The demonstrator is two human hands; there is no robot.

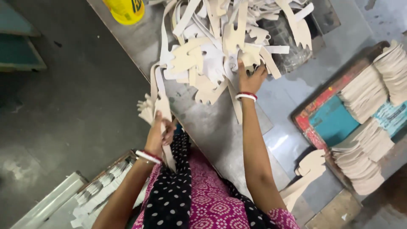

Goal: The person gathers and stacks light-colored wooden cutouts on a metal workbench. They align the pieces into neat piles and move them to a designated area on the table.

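head view: left hand (pixel 160 132) grips a bundle of cream fork-shaped cutouts (pixel 154 107) off the metal table's (pixel 212 127) edge; right hand (pixel 251 78), fingers spread, presses into the loose cutout heap (pixel 216 46). likely risk: the tangled strips could snag and drag pieces over the edge, or the bundle could fan apart.

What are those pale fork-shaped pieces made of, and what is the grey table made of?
The pale, flat fork-shaped cutouts look like thin wood or stiff card: matte, beige, clean-cut edges, some strips bending. I cannot tell which. The left hand grips a few; the right hand rests on the pile. The grey table top looks like sheet metal: smooth, with dull shine.
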